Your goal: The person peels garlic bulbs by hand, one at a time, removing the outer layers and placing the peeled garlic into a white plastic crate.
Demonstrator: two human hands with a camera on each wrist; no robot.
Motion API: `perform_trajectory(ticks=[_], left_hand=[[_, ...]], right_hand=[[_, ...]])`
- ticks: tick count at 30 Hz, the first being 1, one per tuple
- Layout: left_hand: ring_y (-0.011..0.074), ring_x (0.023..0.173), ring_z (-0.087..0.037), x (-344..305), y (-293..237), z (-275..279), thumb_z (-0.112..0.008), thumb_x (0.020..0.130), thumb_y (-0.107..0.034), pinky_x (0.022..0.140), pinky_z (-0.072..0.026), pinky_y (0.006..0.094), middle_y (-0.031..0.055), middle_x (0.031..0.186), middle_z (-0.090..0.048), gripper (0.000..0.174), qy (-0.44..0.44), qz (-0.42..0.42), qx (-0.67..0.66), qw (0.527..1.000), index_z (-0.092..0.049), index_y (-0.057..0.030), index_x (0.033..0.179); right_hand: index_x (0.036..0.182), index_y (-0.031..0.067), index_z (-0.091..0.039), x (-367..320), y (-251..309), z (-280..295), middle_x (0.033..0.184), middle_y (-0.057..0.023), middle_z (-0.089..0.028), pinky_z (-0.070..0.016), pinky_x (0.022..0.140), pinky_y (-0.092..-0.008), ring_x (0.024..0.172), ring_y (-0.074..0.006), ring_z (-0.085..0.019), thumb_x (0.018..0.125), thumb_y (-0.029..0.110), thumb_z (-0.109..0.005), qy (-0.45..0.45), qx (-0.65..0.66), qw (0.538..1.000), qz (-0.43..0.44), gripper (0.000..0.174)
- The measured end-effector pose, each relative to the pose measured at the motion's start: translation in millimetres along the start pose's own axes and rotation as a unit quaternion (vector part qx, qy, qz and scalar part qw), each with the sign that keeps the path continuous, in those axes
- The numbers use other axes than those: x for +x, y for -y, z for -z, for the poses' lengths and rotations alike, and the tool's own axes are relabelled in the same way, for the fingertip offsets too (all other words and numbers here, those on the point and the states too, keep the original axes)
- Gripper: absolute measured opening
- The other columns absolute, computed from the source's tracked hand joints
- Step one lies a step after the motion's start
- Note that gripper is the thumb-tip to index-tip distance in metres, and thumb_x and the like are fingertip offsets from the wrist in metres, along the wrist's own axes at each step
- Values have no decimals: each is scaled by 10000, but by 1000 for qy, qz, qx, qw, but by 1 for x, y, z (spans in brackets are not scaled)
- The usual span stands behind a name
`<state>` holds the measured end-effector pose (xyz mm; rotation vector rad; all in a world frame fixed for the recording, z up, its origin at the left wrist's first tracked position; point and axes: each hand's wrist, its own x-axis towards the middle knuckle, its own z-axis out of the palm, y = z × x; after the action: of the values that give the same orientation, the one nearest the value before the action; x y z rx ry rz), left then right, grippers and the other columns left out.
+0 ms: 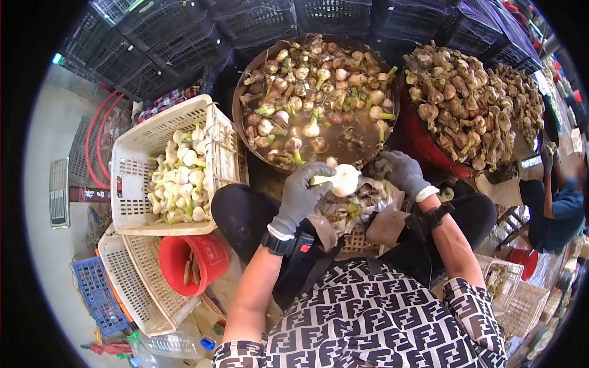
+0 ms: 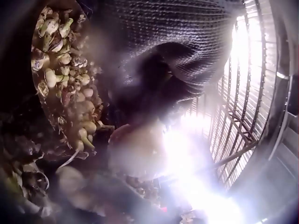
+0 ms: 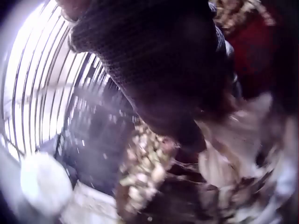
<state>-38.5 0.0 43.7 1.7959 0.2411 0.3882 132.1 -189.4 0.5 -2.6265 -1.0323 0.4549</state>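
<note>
A garlic bulb (image 1: 345, 180) is pinched by its stem in the left hand (image 1: 300, 193), above loose peelings (image 1: 367, 203). Peeling seems underway; whether anything is grasped by the right hand (image 1: 402, 174) cannot be told. Any leftover skin should be stripped while the stem is steadied.

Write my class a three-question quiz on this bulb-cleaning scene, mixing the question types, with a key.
1. Multiple choice: What does the left hand hold?
a) a knife
b) a white bulb
c) a plastic bottle

2. True or false: The round tub holds murky water with bulbs in it.

3. Fill in the side: In the head view, the red bucket stands to the ____ of the round tub.

Key: 1. b; 2. true; 3. left
</note>
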Motion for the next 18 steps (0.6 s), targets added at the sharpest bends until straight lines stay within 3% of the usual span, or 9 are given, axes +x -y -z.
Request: perform_trajectory(ticks=[1,2,4,6,8,11,13,16,18], left_hand=[[138,867,-552,0,4,0,-629,648,55,798,-417,240,54,898,-596,227,-7,6,32,999,-606,-27,859],[138,867,-552,-1,7,-3,-629,648,55,798,-417,240,54,898,-596,227,-7,7,33,999,-606,-27,859],[128,860,-553,2,8,-12,-627,659,43,791,-418,237,51,893,-603,214,-14,58,47,997,-616,-30,859],[122,857,-554,4,6,-19,-634,663,28,780,-423,240,49,891,-606,202,-15,62,33,997,-622,-30,857],[121,849,-555,3,6,-23,-635,663,25,775,-424,242,49,888,-608,194,-9,83,35,996,-620,-31,848],[131,819,-563,-2,13,-24,-626,661,24,753,-431,244,54,866,-605,174,5,48,44,998,-612,-27,827],[141,794,-572,-3,17,-23,-622,659,17,733,-439,247,61,858,-601,167,15,35,28,999,-606,-25,820],[133,801,-572,-4,17,-11,-617,662,23,745,-438,243,58,869,-604,168,-2,17,-52,999,-604,-25,822],[127,799,-571,-1,13,-6,-613,661,30,751,-437,236,53,869,-603,171,-16,21,-19,999,-603,-25,822]], right_hand=[[966,149,-587,0,5,0,965,-88,-558,-430,787,-341,943,-287,-518,668,189,-634,-50,109,990,77,304],[966,149,-587,-2,19,4,965,-88,-558,-430,787,-341,943,-287,-518,668,189,-634,-49,110,990,77,304],[926,141,-596,-8,55,12,915,-59,-564,-428,758,-348,898,-286,-518,669,184,-634,-106,284,934,188,263],[899,127,-600,-9,68,2,867,-65,-561,-422,735,-348,856,-268,-514,684,162,-620,-115,186,946,238,219],[863,115,-597,-11,68,-2,865,-72,-559,-419,730,-360,828,-274,-513,669,145,-614,-110,194,945,238,198],[811,110,-589,-4,48,-26,855,-70,-562,-419,729,-359,837,-266,-513,651,124,-594,-145,161,946,241,161],[778,113,-581,-1,26,-36,847,-65,-567,-423,736,-354,847,-261,-519,632,112,-568,-143,45,973,174,146],[796,123,-584,1,0,-29,850,-88,-576,-443,708,-354,812,-261,-552,682,111,-533,42,-57,997,23,125],[806,131,-587,-5,6,-25,859,-90,-578,-444,688,-363,803,-266,-560,706,145,-547,-3,-27,999,16,109]])
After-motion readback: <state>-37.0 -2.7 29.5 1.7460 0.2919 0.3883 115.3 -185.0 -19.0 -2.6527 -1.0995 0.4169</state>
